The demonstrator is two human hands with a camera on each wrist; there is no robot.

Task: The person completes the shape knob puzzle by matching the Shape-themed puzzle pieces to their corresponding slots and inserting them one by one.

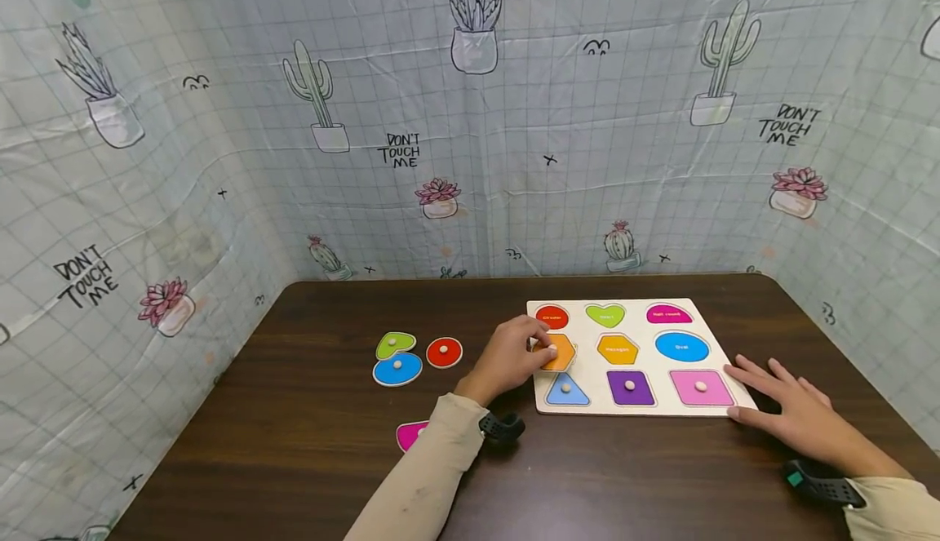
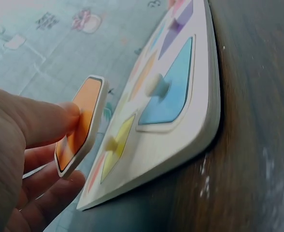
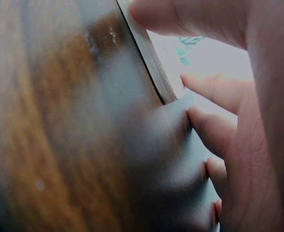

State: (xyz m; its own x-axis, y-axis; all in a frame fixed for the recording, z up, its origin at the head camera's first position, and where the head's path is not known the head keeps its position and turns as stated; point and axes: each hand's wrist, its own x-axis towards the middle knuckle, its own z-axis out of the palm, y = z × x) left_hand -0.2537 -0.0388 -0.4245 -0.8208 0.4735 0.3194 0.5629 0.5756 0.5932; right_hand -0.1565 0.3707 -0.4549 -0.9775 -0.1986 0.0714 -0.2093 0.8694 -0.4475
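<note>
My left hand (image 1: pixel 507 357) pinches an orange hexagon puzzle piece (image 1: pixel 564 352) by its knob, over the left side of the white shape board (image 1: pixel 598 378). In the left wrist view the hexagon piece (image 2: pixel 87 106) is tilted and apart from the board, beside a yellow knobbed piece (image 2: pixel 120 147) set in it. A blue triangle (image 1: pixel 560 396), a purple square (image 1: pixel 630 398) and a pink rectangle (image 1: pixel 716 394), all knobbed, lie along the front row. My right hand (image 1: pixel 800 414) rests with spread fingers at the board's right edge; its thumb touches the front corner.
Left of the board on the brown table (image 1: pixel 294 443) lie a green heart piece (image 1: pixel 404 343), a blue oval piece (image 1: pixel 396 376) overlapping it, and a red circle piece (image 1: pixel 444 361). A magenta piece (image 1: pixel 408 435) is partly hidden by my left sleeve. Printed cloth surrounds the table's back and sides.
</note>
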